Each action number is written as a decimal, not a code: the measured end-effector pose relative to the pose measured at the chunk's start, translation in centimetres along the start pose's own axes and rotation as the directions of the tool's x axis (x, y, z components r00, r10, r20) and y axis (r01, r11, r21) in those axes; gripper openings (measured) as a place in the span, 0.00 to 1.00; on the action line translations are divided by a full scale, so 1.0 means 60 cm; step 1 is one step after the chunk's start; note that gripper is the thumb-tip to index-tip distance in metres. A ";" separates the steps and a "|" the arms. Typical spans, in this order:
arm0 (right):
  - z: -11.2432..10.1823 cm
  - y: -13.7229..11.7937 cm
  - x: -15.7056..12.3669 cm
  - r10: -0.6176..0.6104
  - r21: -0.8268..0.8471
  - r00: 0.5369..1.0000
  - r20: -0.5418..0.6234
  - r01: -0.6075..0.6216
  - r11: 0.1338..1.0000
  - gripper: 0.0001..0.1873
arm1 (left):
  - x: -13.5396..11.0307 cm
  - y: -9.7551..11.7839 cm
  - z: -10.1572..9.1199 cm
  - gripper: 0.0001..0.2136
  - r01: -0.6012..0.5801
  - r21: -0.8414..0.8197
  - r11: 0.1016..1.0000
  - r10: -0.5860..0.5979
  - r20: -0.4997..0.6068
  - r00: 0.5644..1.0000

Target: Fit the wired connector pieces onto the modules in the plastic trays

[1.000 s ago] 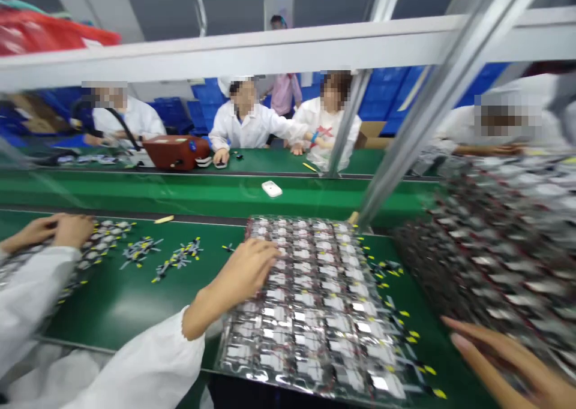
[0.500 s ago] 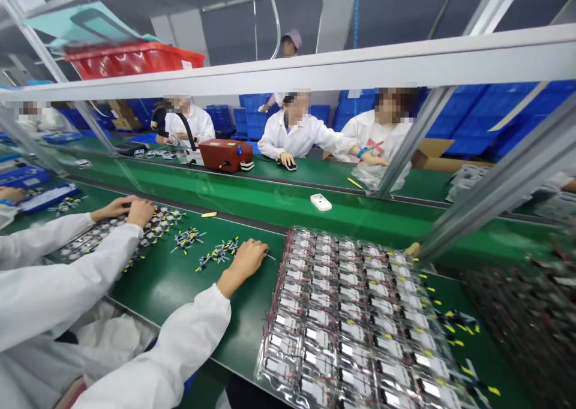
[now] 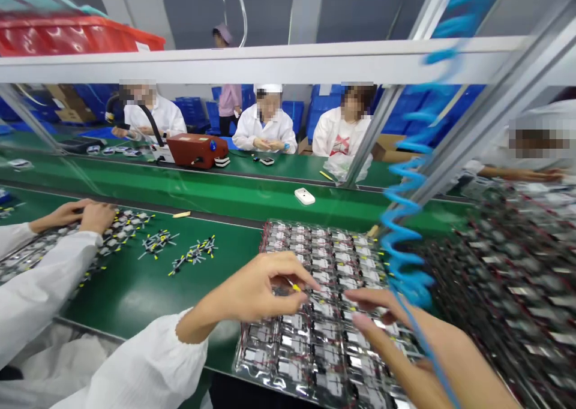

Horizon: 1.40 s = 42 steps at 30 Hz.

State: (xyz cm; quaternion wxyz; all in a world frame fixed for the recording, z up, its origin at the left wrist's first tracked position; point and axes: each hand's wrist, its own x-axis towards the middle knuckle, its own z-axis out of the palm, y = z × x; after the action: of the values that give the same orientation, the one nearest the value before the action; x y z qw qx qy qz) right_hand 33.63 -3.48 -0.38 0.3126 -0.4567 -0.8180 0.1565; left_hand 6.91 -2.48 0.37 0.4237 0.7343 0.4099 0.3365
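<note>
My left hand (image 3: 261,292) hangs over the near edge of a clear plastic sheet of small silver battery packs with red wires (image 3: 324,259), its fingertips pinching a small yellow-tipped wire (image 3: 294,287). My right hand (image 3: 378,316) reaches in from the lower right, fingers apart above the same sheet, holding nothing I can see. A blue coiled cord (image 3: 405,229) hangs down across that side and runs along my right forearm. A second, blurred sheet of packs (image 3: 504,277) fills the right side.
A co-worker's hands (image 3: 76,217) work at the left among loose wired parts (image 3: 157,244) on the green bench (image 3: 121,295). Metal frame bars cross the view. Beyond lie a white device (image 3: 305,196), a red-brown case (image 3: 195,151), seated people and blue crates.
My left hand has moved right from beside the loose parts onto the sheet and now pinches a wire. My right hand has come into view over the sheet, and the view has shifted.
</note>
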 end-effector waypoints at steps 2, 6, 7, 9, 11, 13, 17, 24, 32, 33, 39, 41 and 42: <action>0.013 -0.024 0.020 0.028 0.071 0.999 0.028 -0.029 0.997 0.14 | 0.020 0.013 0.021 0.15 0.005 -0.091 0.996 -0.003 0.016 1.000; 0.025 -0.018 0.024 0.204 0.210 0.978 0.043 -0.208 0.955 0.16 | 0.065 0.021 0.051 0.24 0.010 -0.167 0.986 -0.002 0.049 0.999; 0.025 -0.007 0.019 0.241 0.252 0.970 0.042 -0.244 0.936 0.16 | 0.076 0.021 0.059 0.25 -0.003 -0.161 0.987 0.012 0.054 0.998; 0.024 0.020 0.008 0.311 0.348 0.950 0.033 -0.303 0.887 0.19 | 0.099 0.022 0.075 0.24 -0.041 -0.117 0.992 0.049 0.064 0.997; 0.024 0.048 -0.001 0.374 0.443 0.927 0.032 -0.349 0.826 0.21 | 0.120 0.021 0.095 0.23 -0.090 -0.054 0.994 0.093 0.061 0.994; 0.026 0.074 -0.008 0.424 0.522 0.905 0.025 -0.373 0.767 0.22 | 0.139 0.016 0.118 0.21 -0.164 0.020 0.986 0.162 0.056 0.985; 0.036 0.120 -0.019 0.505 0.642 0.863 -0.024 -0.374 0.669 0.22 | 0.174 0.000 0.163 0.21 -0.313 0.091 0.945 0.302 0.115 0.946; 0.021 0.189 -0.049 0.603 0.663 0.795 -0.064 -0.418 0.621 0.29 | 0.228 -0.074 0.189 0.12 -0.480 0.429 0.765 0.357 0.338 0.871; 0.021 0.223 -0.059 0.655 0.580 0.756 0.003 -0.535 0.614 0.27 | 0.234 -0.115 0.203 0.12 -0.643 0.610 0.462 0.276 0.590 0.759; 0.026 0.227 -0.059 0.638 0.552 0.770 -0.002 -0.531 0.642 0.27 | 0.234 -0.109 0.202 0.12 -0.649 0.614 0.449 0.257 0.608 0.752; 0.050 0.249 -0.053 0.521 0.429 0.849 -0.085 -0.441 0.788 0.22 | 0.232 -0.102 0.194 0.11 -0.614 0.552 0.565 0.288 0.565 0.773; 0.051 0.250 -0.050 0.493 0.387 0.868 -0.063 -0.434 0.813 0.21 | 0.231 -0.111 0.194 0.10 -0.589 0.491 0.642 0.306 0.541 0.784; 0.050 0.249 -0.047 0.482 0.368 0.875 -0.047 -0.433 0.823 0.21 | 0.230 -0.115 0.194 0.10 -0.572 0.458 0.680 0.308 0.529 0.790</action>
State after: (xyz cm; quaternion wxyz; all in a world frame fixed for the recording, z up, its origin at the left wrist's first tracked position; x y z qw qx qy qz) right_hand 42.48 2.19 -11.81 0.3969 -0.5874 -0.6199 0.3364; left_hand 20.58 7.82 -8.65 0.1499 0.9602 0.2018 0.1217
